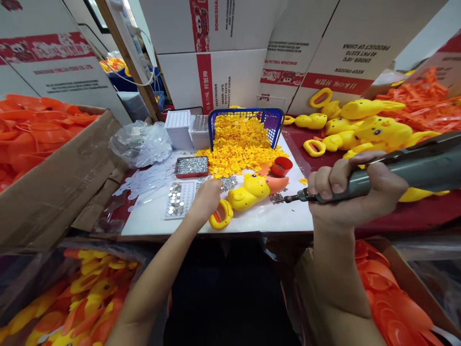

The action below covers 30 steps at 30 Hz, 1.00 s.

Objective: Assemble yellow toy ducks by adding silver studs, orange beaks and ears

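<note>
My right hand (pixel 345 187) is wrapped round a dark grey power screwdriver (pixel 403 168), its bit pointing left just above a small pile of dark screws (pixel 277 197). A yellow plastic duck toy (pixel 248 192) with an orange beak lies on the white work surface, its ring handle toward me. My left hand (pixel 207 197) is closed beside the duck, fingertips together at a heap of small silver metal pieces (pixel 228 183); whatever they hold is hidden. To its left sits a white tray (pixel 180 214) partly filled with round silver discs.
A blue basket (pixel 248 111) spills small yellow parts at the back. Near it stand a red tray (pixel 191 176) of metal bits and a red cup (pixel 281 166). More yellow ducks (pixel 382 129) lie right. A cardboard box (pixel 68 168) of orange parts stands left.
</note>
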Each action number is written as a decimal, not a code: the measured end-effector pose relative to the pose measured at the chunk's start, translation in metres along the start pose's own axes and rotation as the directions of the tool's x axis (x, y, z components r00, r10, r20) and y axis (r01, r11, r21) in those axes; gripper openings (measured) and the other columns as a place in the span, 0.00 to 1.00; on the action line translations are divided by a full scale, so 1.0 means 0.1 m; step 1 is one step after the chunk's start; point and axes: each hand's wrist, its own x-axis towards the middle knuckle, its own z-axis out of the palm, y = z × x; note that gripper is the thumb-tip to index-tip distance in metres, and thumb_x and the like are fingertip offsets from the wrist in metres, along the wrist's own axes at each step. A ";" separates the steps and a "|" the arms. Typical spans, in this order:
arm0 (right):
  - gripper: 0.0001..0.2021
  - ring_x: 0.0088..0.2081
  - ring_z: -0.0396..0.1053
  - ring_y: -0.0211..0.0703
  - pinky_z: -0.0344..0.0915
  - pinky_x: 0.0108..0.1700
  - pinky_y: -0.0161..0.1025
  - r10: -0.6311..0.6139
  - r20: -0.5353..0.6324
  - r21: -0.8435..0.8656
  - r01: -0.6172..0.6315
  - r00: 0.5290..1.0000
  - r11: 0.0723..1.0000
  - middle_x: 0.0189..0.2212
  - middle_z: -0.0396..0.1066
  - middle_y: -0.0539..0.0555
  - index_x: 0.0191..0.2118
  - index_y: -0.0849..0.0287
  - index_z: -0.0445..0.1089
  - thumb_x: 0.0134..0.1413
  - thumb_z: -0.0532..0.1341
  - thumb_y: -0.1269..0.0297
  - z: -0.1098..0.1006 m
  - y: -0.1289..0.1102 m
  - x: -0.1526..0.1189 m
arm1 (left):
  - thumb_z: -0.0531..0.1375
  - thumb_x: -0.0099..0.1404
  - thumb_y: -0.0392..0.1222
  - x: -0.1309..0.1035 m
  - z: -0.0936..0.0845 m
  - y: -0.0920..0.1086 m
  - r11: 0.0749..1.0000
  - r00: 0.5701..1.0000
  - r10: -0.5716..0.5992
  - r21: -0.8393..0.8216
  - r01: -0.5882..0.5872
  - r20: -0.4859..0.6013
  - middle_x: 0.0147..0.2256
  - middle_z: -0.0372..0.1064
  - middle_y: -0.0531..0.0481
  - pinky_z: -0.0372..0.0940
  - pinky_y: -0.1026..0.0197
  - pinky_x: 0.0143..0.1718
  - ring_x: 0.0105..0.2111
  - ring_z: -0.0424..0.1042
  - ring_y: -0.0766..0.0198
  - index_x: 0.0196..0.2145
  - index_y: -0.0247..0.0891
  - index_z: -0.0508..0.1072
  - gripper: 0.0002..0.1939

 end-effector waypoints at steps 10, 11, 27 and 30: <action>0.05 0.09 0.43 0.33 0.44 0.12 0.34 -0.002 0.024 0.002 0.002 1.000 1.000 0.10 0.50 0.40 0.27 0.53 0.68 0.45 0.62 0.60 -0.07 0.02 0.02 | 0.51 0.67 0.27 -0.01 -0.10 0.00 0.961 0.976 -0.001 -0.270 -0.059 -0.219 0.43 0.77 0.41 0.69 0.52 0.51 0.45 0.75 0.54 0.41 0.36 0.79 0.17; 0.05 0.09 0.43 0.33 0.44 0.12 0.34 -0.005 0.032 -0.006 0.005 0.999 1.000 0.10 0.50 0.40 0.28 0.53 0.68 0.46 0.62 0.59 -0.07 0.03 0.02 | 0.52 0.68 0.28 -0.04 -0.13 0.03 0.947 0.973 -0.004 -0.312 -0.070 -0.231 0.43 0.78 0.41 0.69 0.52 0.52 0.45 0.75 0.54 0.41 0.37 0.79 0.16; 0.09 0.05 0.43 0.31 0.47 0.07 0.33 0.029 0.171 -0.003 -0.029 0.985 1.000 0.08 0.54 0.39 0.26 0.54 0.70 0.46 0.66 0.56 -0.02 -0.26 -0.10 | 0.74 0.48 0.42 -0.71 0.25 0.97 -0.017 0.984 -0.130 -0.993 0.117 0.119 0.31 0.82 0.47 0.77 0.58 0.41 0.33 0.81 0.59 0.30 0.39 0.83 0.10; 0.11 0.03 0.43 0.31 0.48 0.06 0.33 0.023 0.216 0.026 -0.029 0.976 0.999 0.07 0.55 0.39 0.26 0.55 0.69 0.43 0.67 0.54 -0.04 -0.30 -0.09 | 0.75 0.48 0.42 -0.73 0.22 1.01 -0.009 0.984 -0.145 -0.995 0.101 0.101 0.31 0.82 0.47 0.77 0.58 0.39 0.34 0.81 0.58 0.29 0.39 0.83 0.09</action>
